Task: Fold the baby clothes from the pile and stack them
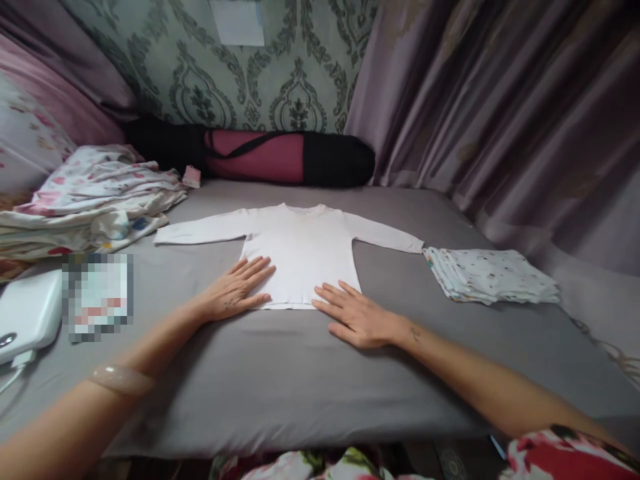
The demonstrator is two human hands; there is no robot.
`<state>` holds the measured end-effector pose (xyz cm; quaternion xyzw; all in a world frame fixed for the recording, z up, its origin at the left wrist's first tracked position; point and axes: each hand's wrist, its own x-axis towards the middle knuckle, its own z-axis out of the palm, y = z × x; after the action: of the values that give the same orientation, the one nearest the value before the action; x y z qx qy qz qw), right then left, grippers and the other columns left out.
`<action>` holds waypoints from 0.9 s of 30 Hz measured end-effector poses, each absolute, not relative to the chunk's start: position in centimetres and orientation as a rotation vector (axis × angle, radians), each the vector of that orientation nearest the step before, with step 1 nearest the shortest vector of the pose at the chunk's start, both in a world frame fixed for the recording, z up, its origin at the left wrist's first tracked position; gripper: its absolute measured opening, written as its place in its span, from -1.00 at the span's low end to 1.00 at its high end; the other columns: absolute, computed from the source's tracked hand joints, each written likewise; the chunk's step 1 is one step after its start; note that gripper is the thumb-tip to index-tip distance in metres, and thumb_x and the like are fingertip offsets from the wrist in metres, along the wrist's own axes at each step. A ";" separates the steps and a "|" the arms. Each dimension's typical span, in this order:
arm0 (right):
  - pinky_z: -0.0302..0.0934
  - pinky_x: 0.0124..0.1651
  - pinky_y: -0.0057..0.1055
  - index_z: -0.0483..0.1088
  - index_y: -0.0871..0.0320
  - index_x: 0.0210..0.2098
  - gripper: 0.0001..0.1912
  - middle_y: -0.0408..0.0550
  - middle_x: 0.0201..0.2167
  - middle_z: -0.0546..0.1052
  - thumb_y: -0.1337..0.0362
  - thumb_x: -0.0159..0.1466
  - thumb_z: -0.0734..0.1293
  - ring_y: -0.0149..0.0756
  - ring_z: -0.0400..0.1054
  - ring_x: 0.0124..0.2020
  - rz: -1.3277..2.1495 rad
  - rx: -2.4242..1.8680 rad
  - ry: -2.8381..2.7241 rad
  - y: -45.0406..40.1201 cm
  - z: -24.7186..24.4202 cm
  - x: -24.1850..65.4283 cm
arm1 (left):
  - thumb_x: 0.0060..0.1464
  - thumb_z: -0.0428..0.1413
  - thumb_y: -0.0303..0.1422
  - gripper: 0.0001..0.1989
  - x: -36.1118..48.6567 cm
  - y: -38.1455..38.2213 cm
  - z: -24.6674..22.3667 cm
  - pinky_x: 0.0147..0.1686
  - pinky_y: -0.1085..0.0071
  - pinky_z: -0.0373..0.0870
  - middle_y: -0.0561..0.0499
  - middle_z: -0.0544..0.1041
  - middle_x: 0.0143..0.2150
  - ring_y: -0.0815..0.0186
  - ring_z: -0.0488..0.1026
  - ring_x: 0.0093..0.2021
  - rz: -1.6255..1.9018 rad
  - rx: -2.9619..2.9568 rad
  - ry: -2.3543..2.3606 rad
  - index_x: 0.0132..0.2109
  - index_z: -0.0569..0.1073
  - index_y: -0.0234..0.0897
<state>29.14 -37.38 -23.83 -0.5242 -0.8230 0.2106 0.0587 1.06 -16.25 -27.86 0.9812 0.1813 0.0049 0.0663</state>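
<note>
A small white long-sleeved shirt (300, 247) lies flat on a grey sheet (280, 380), its neckline away from me and both sleeves spread out sideways. My left hand (239, 288) rests on the shirt's lower left corner, fingers stretched out and palm down. On the lower right corner lies my right hand (353, 315), also flat with its fingers slightly apart. Neither hand grips the cloth. Close to the right cuff sits a stack of folded patterned cloth (493, 275).
A heap of printed fabrics (100, 193) lies at the left. Nearer me are a white power bank (30, 313) with a cable and a blurred-out item (100, 297). A black and maroon long bag (255, 157) lies along the wall, and a purple curtain (480, 100) hangs at right.
</note>
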 end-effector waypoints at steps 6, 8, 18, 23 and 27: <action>-0.35 0.45 -0.10 0.08 0.21 0.38 -0.32 0.09 0.41 0.05 0.15 0.32 0.24 -0.16 -0.19 0.44 0.882 -1.592 -2.399 -40.6 -21.1 28.4 | 0.32 -0.22 0.02 -0.34 -1.7 -17.6 -28.3 0.39 0.13 -0.11 0.01 -0.11 0.47 0.13 -0.11 0.45 0.025 2.945 0.570 0.45 -0.11 -0.07; -0.31 0.44 -0.07 0.12 0.20 0.36 -0.30 0.10 0.40 0.07 0.16 0.27 0.30 -0.11 -0.16 0.43 1.002 -1.583 -2.363 -41.3 -20.1 28.6 | 0.32 -0.20 0.01 -0.35 -2.4 -17.9 -27.9 0.38 0.11 -0.07 0.00 -0.09 0.47 0.12 -0.10 0.45 0.002 2.929 0.578 0.45 -0.07 -0.07; 0.35 0.01 -0.30 0.56 0.10 -0.14 -0.65 -0.04 -0.20 0.63 0.09 0.32 0.22 -0.20 0.50 -0.10 0.869 -1.664 -1.691 -35.6 -20.5 36.5 | 0.30 -0.20 -0.03 -0.49 3.9 -15.0 -19.0 0.01 0.23 0.44 -0.10 0.60 -0.01 0.15 0.54 -0.04 0.146 2.683 0.638 0.01 0.53 -0.18; 0.32 0.02 -0.26 0.56 0.13 -0.20 -0.66 0.02 -0.14 0.61 0.22 0.31 0.16 -0.16 0.48 -0.09 0.329 -1.989 -1.381 -31.6 -22.5 41.8 | 0.30 -0.27 -0.08 -0.46 11.6 -12.2 -20.7 0.09 0.20 0.40 -0.14 0.48 0.17 0.13 0.46 0.09 0.342 2.680 0.569 0.17 0.40 -0.21; 0.27 0.07 -0.27 0.55 0.14 -0.10 -0.66 0.05 -0.05 0.59 0.31 0.29 0.18 -0.15 0.46 -0.04 0.129 -2.281 -1.323 -31.1 -23.5 46.0 | 0.28 -0.24 -0.21 -0.50 18.3 -10.2 -23.9 0.15 0.17 0.35 -0.20 0.43 0.21 0.11 0.40 0.17 0.383 2.696 0.401 0.21 0.34 -0.30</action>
<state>46.02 -31.11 -23.47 -0.8370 -0.4854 0.0473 0.2483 18.28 -10.16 -23.91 0.9610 0.1430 0.1366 0.1934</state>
